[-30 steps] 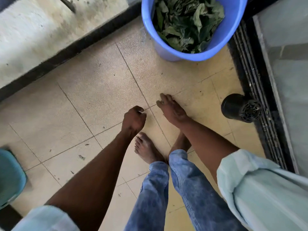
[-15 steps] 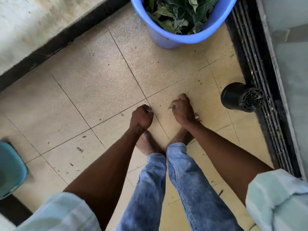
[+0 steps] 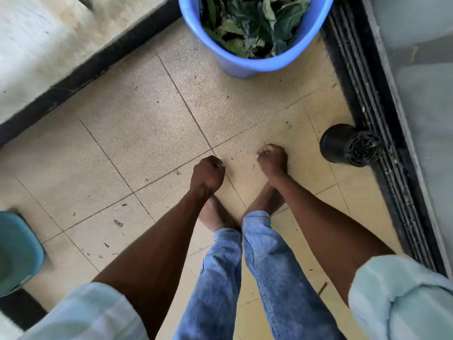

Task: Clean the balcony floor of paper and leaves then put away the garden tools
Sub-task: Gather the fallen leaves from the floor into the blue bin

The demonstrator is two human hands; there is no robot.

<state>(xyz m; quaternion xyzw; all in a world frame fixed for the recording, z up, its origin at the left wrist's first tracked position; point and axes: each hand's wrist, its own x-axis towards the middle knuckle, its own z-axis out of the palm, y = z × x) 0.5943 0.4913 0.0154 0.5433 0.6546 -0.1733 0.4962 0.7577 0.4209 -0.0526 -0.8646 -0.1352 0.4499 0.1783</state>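
My left hand (image 3: 208, 173) hangs just above the tiled floor (image 3: 137, 123) as a closed fist; nothing shows in it. Beside it, my right hand (image 3: 272, 158) has its fingertips bunched together in a pinch on a tiny leaf scrap, low over the tiles. A blue bucket (image 3: 245, 65) full of green leaves (image 3: 257, 25) stands ahead of both hands. Small leaf scraps (image 3: 118, 223) lie scattered on the tiles to my left. My bare feet and jeans are under the hands.
A black plastic pot (image 3: 348, 146) lies on its side at the right, against the black sliding-door track (image 3: 367, 114). A teal container (image 3: 17, 251) sits at the left edge. A black skirting strip (image 3: 85, 74) and a pale wall bound the floor on the left.
My right hand went from flat, straight fingers on the floor to a bunched pinch and lifted slightly. The left fist barely moved. The view tilted a little closer to the bucket.
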